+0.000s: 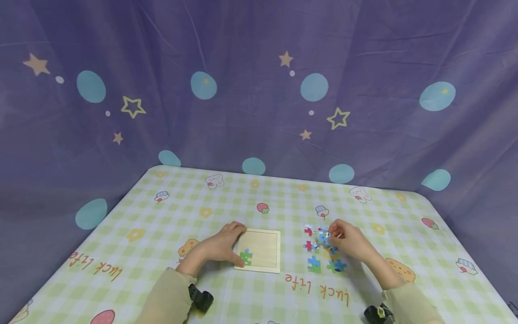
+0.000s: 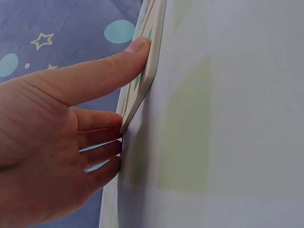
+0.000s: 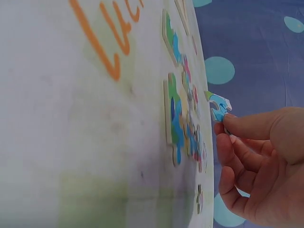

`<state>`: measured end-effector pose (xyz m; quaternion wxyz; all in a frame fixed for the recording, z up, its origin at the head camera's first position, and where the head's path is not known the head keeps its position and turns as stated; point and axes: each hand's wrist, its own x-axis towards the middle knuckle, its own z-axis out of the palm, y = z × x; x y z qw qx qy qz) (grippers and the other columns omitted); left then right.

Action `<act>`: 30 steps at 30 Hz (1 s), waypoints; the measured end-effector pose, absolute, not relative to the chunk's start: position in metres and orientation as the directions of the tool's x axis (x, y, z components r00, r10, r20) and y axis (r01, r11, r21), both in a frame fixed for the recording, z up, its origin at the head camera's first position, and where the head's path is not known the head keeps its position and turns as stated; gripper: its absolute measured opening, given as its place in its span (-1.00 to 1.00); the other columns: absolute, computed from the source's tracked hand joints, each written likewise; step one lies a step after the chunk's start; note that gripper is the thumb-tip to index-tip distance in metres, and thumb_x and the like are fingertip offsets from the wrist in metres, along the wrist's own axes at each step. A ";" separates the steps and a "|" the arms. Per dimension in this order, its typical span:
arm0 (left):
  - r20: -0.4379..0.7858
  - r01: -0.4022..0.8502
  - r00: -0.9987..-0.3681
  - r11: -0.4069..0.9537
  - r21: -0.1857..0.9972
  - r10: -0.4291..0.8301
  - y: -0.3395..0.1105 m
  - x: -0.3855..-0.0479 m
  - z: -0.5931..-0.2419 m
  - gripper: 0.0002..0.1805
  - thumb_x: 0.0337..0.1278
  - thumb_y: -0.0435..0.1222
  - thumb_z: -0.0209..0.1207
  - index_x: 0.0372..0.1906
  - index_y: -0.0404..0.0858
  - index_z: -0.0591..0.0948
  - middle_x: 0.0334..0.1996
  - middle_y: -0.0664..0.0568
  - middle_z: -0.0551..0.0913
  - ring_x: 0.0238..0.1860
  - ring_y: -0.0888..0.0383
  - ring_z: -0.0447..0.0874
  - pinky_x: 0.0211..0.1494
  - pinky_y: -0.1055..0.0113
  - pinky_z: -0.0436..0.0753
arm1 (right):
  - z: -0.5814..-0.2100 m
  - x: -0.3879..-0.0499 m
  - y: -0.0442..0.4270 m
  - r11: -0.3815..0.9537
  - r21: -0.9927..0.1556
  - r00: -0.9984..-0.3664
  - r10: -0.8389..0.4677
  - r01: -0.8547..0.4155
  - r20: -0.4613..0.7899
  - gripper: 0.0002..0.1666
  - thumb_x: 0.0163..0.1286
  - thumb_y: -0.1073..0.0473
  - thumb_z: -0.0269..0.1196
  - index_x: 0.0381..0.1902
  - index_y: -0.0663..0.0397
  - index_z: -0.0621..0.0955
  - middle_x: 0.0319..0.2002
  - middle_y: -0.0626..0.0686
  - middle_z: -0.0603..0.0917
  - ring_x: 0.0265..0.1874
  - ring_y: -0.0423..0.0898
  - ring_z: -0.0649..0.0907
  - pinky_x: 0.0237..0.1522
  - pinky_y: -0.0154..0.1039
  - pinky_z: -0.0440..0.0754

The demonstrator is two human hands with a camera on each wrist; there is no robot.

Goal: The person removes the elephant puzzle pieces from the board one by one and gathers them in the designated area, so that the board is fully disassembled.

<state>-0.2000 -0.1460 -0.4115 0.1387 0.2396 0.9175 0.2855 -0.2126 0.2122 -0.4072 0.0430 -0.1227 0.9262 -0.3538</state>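
At the middle of the table lies a square wooden puzzle tray [image 1: 265,245] with a raised rim. A green-and-blue puzzle piece [image 1: 246,258] sits in its near left corner. My left hand [image 1: 221,244] holds the tray's left side, thumb on the near corner and fingers against the edge. To the right, my right hand [image 1: 351,240] is above a group of loose puzzle pieces [image 1: 314,264]. Between its thumb and index finger it pinches a blue jigsaw piece [image 3: 219,104], raised off the table in the right wrist view. The hand partly covers the loose pieces.
A green-and-white checked tablecloth [image 1: 162,243] with printed cartoons and lettering covers the table. Behind the table's far edge hangs a purple curtain [image 1: 251,121] with stars and blue ovals. Each wrist wears a small black camera [image 1: 201,299].
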 end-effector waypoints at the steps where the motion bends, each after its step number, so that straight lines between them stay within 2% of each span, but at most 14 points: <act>1: -0.118 0.360 -0.846 0.721 0.591 0.519 -0.146 -0.200 -0.411 -0.03 -0.32 -0.15 0.44 0.26 -0.44 0.24 0.24 -0.18 0.21 0.28 -0.10 0.11 0.27 0.01 0.22 | -0.407 -0.213 0.214 0.717 -0.669 -0.966 -0.258 -0.195 0.004 -0.86 0.17 0.32 0.19 -0.29 0.16 0.48 -0.46 -0.02 0.57 -0.51 -0.16 0.53 -0.41 -0.27 0.45; 17: -0.125 0.353 -0.848 0.727 0.589 0.514 -0.146 -0.201 -0.413 -0.01 -0.34 -0.12 0.44 0.27 -0.42 0.24 0.25 -0.16 0.21 0.28 -0.09 0.12 0.26 0.02 0.23 | -0.410 -0.213 0.238 0.748 -0.642 -0.977 -0.214 -0.169 0.008 -0.85 0.13 0.35 0.20 -0.30 0.20 0.49 -0.44 0.01 0.59 -0.45 -0.17 0.56 -0.40 -0.30 0.50; 30: -0.126 0.354 -0.848 0.726 0.590 0.515 -0.146 -0.202 -0.415 -0.02 -0.32 -0.12 0.43 0.27 -0.41 0.23 0.25 -0.14 0.20 0.28 -0.07 0.11 0.26 0.03 0.23 | -0.415 -0.210 0.255 0.762 -0.638 -0.981 -0.187 -0.114 -0.047 -0.83 0.17 0.32 0.20 -0.25 0.20 0.49 -0.44 0.01 0.60 -0.47 -0.18 0.55 -0.42 -0.28 0.45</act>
